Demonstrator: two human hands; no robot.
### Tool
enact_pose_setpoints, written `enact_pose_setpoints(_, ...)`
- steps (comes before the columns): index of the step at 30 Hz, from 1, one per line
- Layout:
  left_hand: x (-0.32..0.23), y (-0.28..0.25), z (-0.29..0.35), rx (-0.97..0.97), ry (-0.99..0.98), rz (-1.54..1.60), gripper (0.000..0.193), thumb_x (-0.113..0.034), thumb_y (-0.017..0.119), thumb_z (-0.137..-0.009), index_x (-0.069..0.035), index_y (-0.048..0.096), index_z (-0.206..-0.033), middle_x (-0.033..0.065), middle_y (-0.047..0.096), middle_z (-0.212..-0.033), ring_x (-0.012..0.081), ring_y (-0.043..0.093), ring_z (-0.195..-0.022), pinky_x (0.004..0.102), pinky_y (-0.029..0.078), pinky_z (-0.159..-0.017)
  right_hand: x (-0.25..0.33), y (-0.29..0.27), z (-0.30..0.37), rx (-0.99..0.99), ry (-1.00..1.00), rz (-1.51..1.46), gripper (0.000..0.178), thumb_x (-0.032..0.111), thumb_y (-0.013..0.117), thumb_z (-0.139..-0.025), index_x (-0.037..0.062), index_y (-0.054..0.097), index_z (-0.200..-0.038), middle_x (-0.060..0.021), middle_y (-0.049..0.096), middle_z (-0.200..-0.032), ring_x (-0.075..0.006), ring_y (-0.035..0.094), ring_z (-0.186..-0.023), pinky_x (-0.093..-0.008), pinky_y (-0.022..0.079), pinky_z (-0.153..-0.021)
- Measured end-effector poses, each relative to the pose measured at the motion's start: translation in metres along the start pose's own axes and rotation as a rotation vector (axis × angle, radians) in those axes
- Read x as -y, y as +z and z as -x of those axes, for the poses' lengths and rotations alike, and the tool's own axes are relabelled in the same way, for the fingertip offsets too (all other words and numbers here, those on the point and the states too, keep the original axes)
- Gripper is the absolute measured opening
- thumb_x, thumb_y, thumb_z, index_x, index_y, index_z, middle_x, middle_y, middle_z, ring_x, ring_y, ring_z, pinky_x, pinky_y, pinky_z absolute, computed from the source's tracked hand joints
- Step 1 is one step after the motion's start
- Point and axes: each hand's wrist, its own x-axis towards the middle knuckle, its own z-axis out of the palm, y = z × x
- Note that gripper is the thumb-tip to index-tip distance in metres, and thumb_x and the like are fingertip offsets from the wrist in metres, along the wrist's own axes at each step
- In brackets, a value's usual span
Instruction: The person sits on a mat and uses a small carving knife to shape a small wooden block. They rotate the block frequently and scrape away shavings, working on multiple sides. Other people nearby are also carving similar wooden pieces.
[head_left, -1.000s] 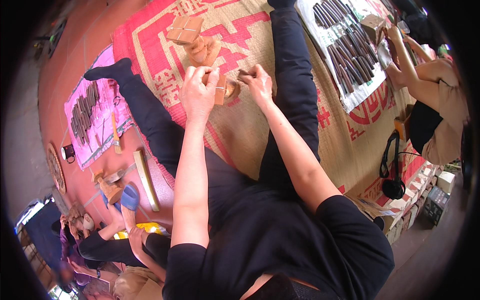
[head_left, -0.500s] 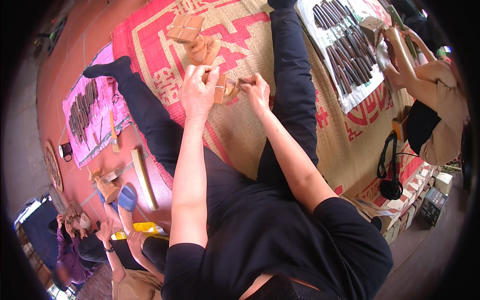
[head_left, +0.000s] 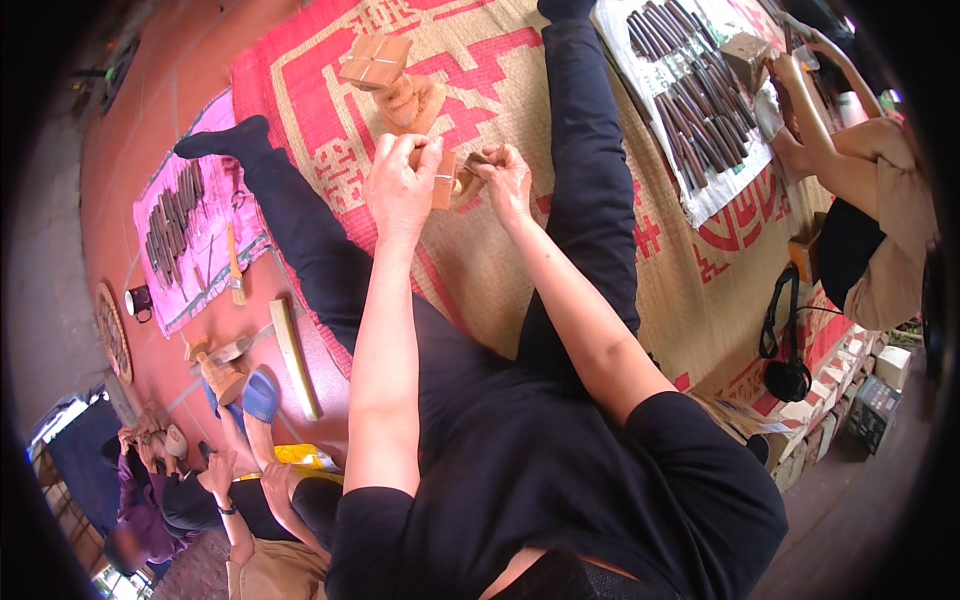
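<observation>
My left hand (head_left: 401,190) is closed around a reddish-brown wooden carving (head_left: 444,188), with a pale line marked across its block-like end. Close beside it, my right hand (head_left: 508,184) pinches a small, thin brown piece (head_left: 475,162) against the carving's right side. That piece looks bent or folded, and its kind cannot be made out. Part of the carving is hidden by my fingers. Just beyond my hands, a second wooden carving (head_left: 405,100) rests on the patterned mat (head_left: 480,270), its squared top crossed by pale lines.
My outstretched legs lie on either side. Rows of carving tools cover a white cloth (head_left: 705,208) at the right and a pink cloth (head_left: 215,270) at the left. A brush (head_left: 235,265), a mug (head_left: 138,302) and a wooden bar (head_left: 295,360) lie leftward. Co-workers sit on both sides.
My right hand has turned slightly, and the brown piece shows broader beside the carving. My left hand keeps its hold. The right co-worker's far arm and a lower-left co-worker's hand have moved.
</observation>
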Motion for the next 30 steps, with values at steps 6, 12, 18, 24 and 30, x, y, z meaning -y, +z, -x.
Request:
enact_pose_setpoints(6,0.003,-0.001,-0.001,0.004,-0.011,-0.007,0.024,-0.035,0.067,-0.089,-0.012,0.069,-0.089,0.0054,0.06,-0.089,0.0256,0.065,-0.079,0.0384,0.05,-0.069,-0.007,-0.008,0.038,0.016,-0.375,0.412,0.028,-0.002,0.077,-0.071,0.0029,0.05,-0.071,-0.0094,0.063,-0.094,-0.0184,0.062,-0.082,-0.032,0.052,-0.07)
enact_pose_setpoints(12,0.003,-0.001,-0.002,-0.004,-0.002,-0.013,0.025,-0.037,0.067,-0.089,-0.012,0.069,-0.089,0.0055,0.06,-0.089,0.0257,0.065,-0.079,0.0384,0.05,-0.069,-0.01,0.002,0.021,-0.042,-0.02,-0.177,0.024,-0.003,0.075,-0.072,0.0017,0.051,-0.075,-0.0104,0.059,-0.104,-0.0171,0.06,-0.092,-0.0322,0.053,-0.08)
enact_pose_setpoints(18,0.002,-0.001,-0.002,0.018,-0.006,-0.027,0.027,-0.038,0.066,-0.089,-0.012,0.069,-0.09,0.0055,0.06,-0.09,0.0265,0.065,-0.081,0.0392,0.05,-0.069,0.002,0.001,0.036,0.054,0.116,-0.293,0.021,0.003,0.072,-0.069,0.0045,0.052,-0.078,-0.0084,0.062,-0.105,-0.0283,0.056,-0.096,-0.0392,0.047,-0.083)
enact_pose_setpoints(24,0.006,-0.001,0.002,0.006,0.015,-0.024,0.026,-0.038,0.066,-0.089,-0.012,0.069,-0.09,0.0056,0.06,-0.09,0.0271,0.065,-0.08,0.039,0.05,-0.069,0.004,-0.006,0.034,-0.046,-0.259,0.252,0.029,0.009,0.082,-0.065,0.0042,0.054,-0.073,-0.0106,0.063,-0.106,-0.0304,0.056,-0.099,-0.0397,0.046,-0.085)
enact_pose_setpoints(30,0.0,0.002,0.0,0.018,-0.002,-0.019,0.025,-0.038,0.067,-0.089,-0.013,0.069,-0.089,0.0054,0.06,-0.088,0.0267,0.065,-0.078,0.0383,0.05,-0.069,-0.015,0.003,0.026,0.004,-0.353,0.234,0.024,0.005,0.079,-0.071,0.0032,0.057,-0.078,-0.0115,0.059,-0.113,-0.0246,0.061,-0.091,-0.0327,0.05,-0.08)
